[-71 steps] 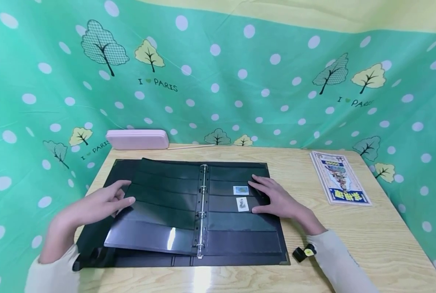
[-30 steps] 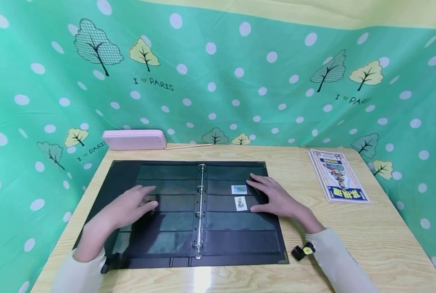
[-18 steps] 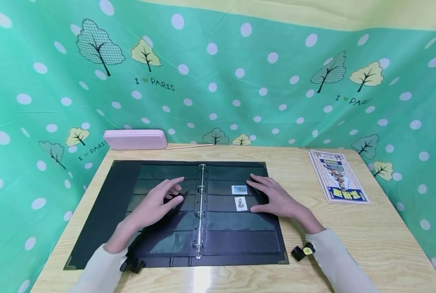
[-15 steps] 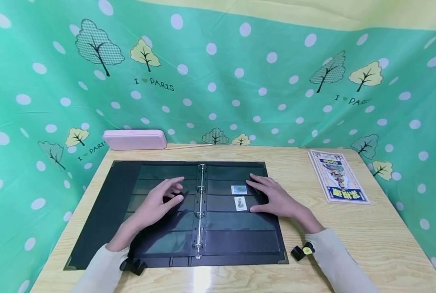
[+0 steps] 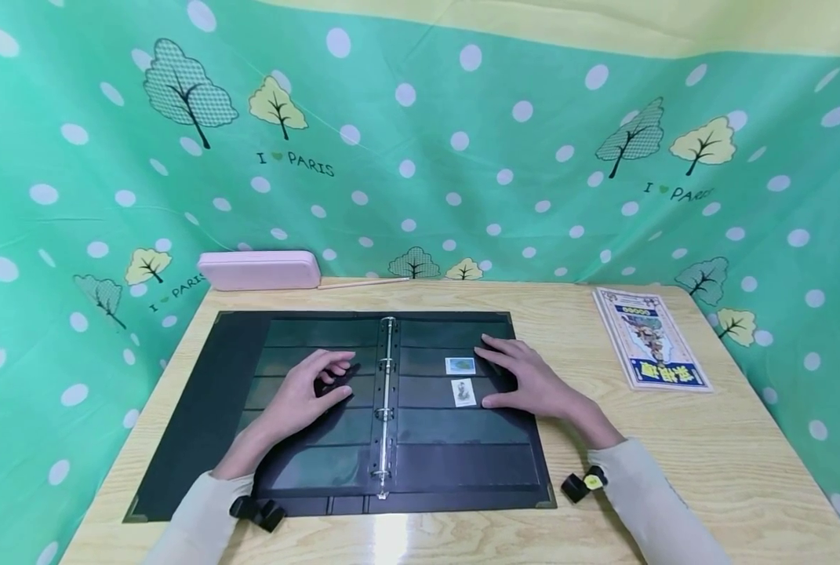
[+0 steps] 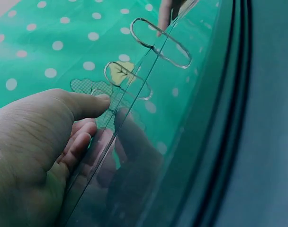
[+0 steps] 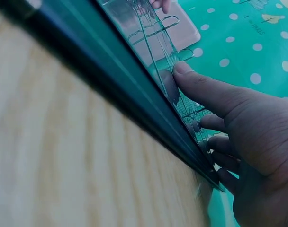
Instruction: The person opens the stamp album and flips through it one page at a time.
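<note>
A black ring-binder stamp album point(image 5: 201, 408) lies spread on the table, with dark strip-pocket pages on both sides of its metal rings point(image 5: 389, 365). Two small stamps sit on the right page: a blue one point(image 5: 460, 366) and, just below, a whitish one point(image 5: 464, 393). My left hand point(image 5: 300, 400) is over the left page, fingers loosely bent and thumb apart, holding nothing; the left wrist view has its fingers close above the glossy page point(image 6: 134, 189). At the right page's outer edge rests my right hand point(image 5: 532, 380), fingers spread and relaxed, fingertips near the stamps.
At the back left stands a pink case point(image 5: 260, 271), with a thin pinkish stick point(image 5: 363, 283) beside it. A stack of printed booklets point(image 5: 652, 339) lies on the table's right. A green dotted cloth point(image 5: 420, 204) hangs behind the table.
The left page, lifted at its outer edge earlier, now lies flat. My left hand has left that edge and moved right towards the rings, then stayed. My right hand has kept its place.
</note>
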`<state>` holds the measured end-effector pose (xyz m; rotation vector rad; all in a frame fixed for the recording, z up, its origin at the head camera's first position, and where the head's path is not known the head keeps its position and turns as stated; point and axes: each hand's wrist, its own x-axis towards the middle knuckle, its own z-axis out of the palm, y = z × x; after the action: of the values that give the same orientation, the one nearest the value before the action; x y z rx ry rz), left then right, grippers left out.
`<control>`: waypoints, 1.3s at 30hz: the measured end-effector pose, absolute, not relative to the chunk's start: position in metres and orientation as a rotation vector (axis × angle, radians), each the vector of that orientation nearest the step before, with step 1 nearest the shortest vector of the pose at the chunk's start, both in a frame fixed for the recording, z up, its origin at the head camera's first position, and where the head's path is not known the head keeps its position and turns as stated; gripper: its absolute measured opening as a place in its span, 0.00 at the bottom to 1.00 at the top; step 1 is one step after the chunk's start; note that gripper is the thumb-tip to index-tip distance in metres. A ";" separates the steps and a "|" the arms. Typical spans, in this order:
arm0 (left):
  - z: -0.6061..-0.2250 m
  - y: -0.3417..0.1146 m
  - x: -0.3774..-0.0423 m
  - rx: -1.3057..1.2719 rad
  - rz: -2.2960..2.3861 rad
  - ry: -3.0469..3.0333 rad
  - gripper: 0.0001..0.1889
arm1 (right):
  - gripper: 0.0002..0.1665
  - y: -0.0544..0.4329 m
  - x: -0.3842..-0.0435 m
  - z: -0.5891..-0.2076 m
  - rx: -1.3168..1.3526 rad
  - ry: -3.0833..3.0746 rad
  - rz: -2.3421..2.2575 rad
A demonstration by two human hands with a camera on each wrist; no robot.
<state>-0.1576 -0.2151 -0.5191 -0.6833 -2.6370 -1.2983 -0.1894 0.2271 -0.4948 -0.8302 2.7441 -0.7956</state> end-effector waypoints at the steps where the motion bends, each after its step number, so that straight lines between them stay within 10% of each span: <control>1: -0.519 -0.215 -0.157 -0.677 -1.285 -2.640 0.29 | 0.52 0.227 -0.190 -0.495 -0.826 2.747 -0.805; 11: -0.516 -0.213 -0.154 -0.641 -1.179 -2.714 0.32 | 0.43 0.235 -0.197 -0.506 -0.785 2.830 -1.081; 24: -0.517 -0.213 -0.155 -0.631 -1.173 -2.736 0.35 | 0.63 0.242 -0.203 -0.514 -0.669 2.909 -0.830; 39: -0.520 -0.216 -0.156 -0.647 -1.107 -2.810 0.36 | 0.61 0.239 -0.202 -0.513 -0.661 2.900 -0.746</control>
<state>-0.1560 -0.2162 -0.5196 -0.6468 -2.8104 -1.1066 -0.2022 0.2395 -0.5131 -0.6610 2.9000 -0.7465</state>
